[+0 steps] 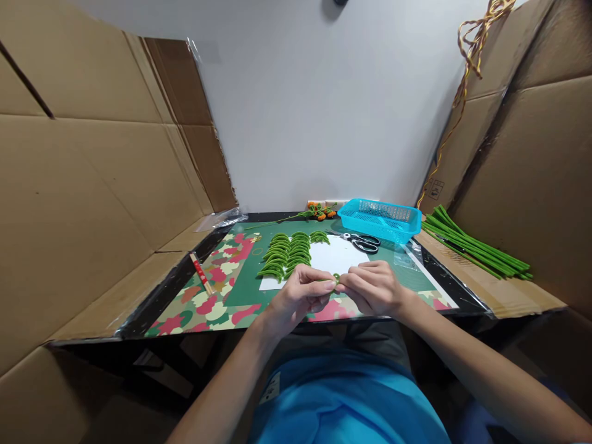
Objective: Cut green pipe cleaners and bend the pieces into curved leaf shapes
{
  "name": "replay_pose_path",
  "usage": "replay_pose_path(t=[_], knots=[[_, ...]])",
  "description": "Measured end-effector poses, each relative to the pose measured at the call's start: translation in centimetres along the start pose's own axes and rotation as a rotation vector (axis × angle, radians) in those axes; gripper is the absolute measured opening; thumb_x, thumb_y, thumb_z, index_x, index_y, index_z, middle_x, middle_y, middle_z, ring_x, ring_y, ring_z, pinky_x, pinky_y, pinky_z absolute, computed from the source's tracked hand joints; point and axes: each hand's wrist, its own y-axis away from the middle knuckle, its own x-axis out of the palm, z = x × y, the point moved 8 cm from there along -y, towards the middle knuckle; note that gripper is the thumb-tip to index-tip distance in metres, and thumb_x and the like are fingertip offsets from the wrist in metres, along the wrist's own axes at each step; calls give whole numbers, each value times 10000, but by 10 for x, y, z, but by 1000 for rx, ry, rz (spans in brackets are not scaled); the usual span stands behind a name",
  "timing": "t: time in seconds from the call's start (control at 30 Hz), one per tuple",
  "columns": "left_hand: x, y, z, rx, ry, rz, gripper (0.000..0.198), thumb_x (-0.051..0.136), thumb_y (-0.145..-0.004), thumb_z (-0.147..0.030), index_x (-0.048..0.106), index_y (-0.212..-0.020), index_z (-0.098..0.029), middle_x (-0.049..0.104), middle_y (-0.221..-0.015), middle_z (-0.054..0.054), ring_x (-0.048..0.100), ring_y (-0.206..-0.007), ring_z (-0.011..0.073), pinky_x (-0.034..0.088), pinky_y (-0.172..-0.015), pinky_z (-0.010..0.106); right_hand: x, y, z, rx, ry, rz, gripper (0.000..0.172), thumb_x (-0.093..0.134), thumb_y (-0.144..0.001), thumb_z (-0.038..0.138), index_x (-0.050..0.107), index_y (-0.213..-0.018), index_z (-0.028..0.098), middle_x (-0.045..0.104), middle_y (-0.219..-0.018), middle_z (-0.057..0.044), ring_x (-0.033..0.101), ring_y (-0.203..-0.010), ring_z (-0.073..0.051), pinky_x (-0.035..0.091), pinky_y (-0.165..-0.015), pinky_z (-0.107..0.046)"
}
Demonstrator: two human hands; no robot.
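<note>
Close to the table's front edge, my left hand [303, 290] and my right hand [374, 287] meet with their fingertips pinched together. Between them is a small piece of green pipe cleaner [337, 279], mostly covered by the fingers; a bit of it shows curled at the top. Just beyond my left hand, curved green pipe cleaner pieces [277, 254] lie in rows, the rightmost row much shorter. They rest on a sheet of white paper [340, 253]. Black-handled scissors [363, 242] lie past my right hand, partly on the paper.
A blue plastic basket [383, 223] stands at the back right, beside an orange flower stem [321, 213]. Long green pipe cleaners [476, 243] lie on the cardboard at right. A red-and-wood stick [201, 274] lies left on the patterned cloth [185, 308]. Cardboard walls [92, 172] flank the table.
</note>
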Motion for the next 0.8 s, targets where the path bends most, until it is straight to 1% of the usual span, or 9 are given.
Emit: replay_pose_path(t=[0.17, 0.27, 0.33, 0.43, 0.53, 0.63, 0.7, 0.77, 0.8], knots=[[-8, 0, -12, 87, -129, -83, 317, 828, -769, -421, 817, -746, -104, 447, -501, -22, 320, -483, 75, 231, -432, 229, 15, 1, -25, 479, -481, 170, 409, 461, -1091, 355, 599, -739, 198, 523, -605, 35, 390, -517, -96, 316, -529, -245], [-11, 1, -24, 142, -241, -86, 338, 808, -807, -442, 822, -761, -108, 472, -512, -17, 339, -476, 75, 249, -433, 228, 28, 7, -36, 765, -784, 188, 485, 550, -1036, 527, 588, -689, 191, 480, -586, 41, 366, -527, -94, 291, -511, -236], [-10, 3, -36, 223, -359, -90, 308, 782, -857, -413, 826, -776, -119, 515, -540, -5, 386, -487, 84, 293, -450, 230, 44, 15, -38, 963, -1076, 209, 531, 639, -959, 615, 544, -647, 195, 368, -530, 75, 275, -485, -79, 226, -467, -229], [-5, 11, -53, 415, -618, -142, 209, 737, -923, -299, 837, -827, -143, 646, -650, 36, 525, -573, 112, 391, -525, 236, 66, 26, -33, 1198, -1465, 258, 535, 760, -865, 613, 510, -638, 198, 212, -495, 138, 104, -455, -45, 116, -432, -210], [2, 21, -62, 621, -882, -182, 153, 689, -956, -197, 827, -896, -166, 732, -775, 61, 621, -662, 130, 461, -607, 241, 71, 31, -33, 1315, -1609, 221, 505, 820, -830, 541, 516, -642, 185, 217, -483, 153, 65, -445, -25, 75, -421, -197], [12, 32, -60, 895, -1201, -154, 169, 646, -958, -130, 799, -1014, -175, 761, -828, 74, 659, -683, 145, 486, -623, 255, 72, 32, -30, 1360, -1666, 206, 484, 843, -809, 498, 529, -633, 175, 232, -465, 156, 63, -426, -16, 67, -415, -196], [16, 39, -54, 1061, -1396, -115, 227, 626, -952, -96, 777, -1100, -180, 771, -831, 75, 669, -674, 151, 481, -604, 265, 71, 32, -27, 1367, -1679, 221, 491, 845, -801, 501, 519, -623, 180, 234, -462, 156, 62, -420, -17, 68, -413, -202], [17, 43, -49, 1141, -1470, -94, 266, 623, -950, -79, 759, -1148, -192, 774, -827, 65, 679, -674, 153, 480, -596, 266, 68, 31, -28, 1338, -1605, 210, 503, 826, -814, 535, 519, -622, 185, 234, -473, 150, 75, -428, -26, 77, -419, -209], [16, 43, -49, 1144, -1447, -101, 269, 627, -952, -80, 754, -1157, -199, 777, -843, 65, 690, -695, 154, 489, -605, 263, 64, 29, -31, 1296, -1521, 198, 508, 805, -832, 559, 533, -625, 183, 246, -479, 141, 98, -434, -34, 90, -423, -211]])
